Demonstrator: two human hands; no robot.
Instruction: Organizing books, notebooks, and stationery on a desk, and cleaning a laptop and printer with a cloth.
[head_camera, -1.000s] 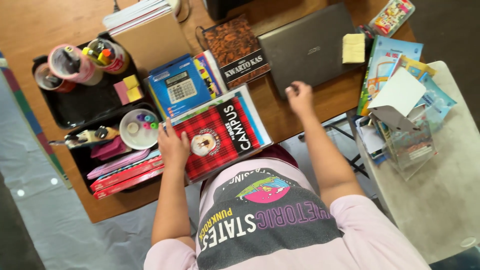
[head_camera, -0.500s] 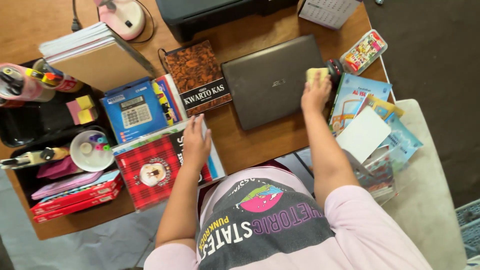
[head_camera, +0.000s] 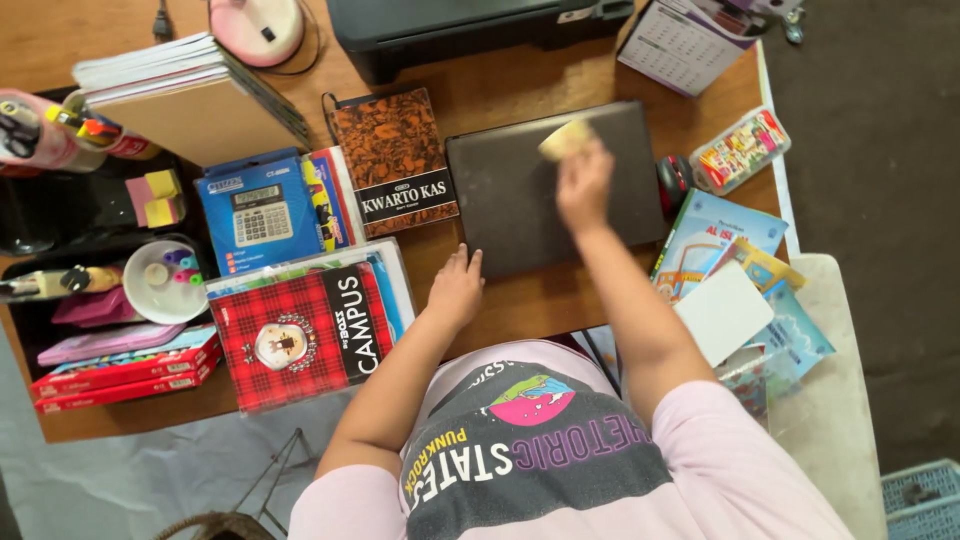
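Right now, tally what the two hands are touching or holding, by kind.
Closed laptop, dark grey, left hand at its near corner: 1
Yellow sponge, held by right hand on the lid: 1
Total: 2

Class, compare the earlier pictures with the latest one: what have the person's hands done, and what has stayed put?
The right hand took the yellow sponge off the laptop's right corner and now holds it on the middle of the closed laptop. The left hand left the red plaid notebook and rests at the laptop's near corner. Books, calculator box and trays stayed put.
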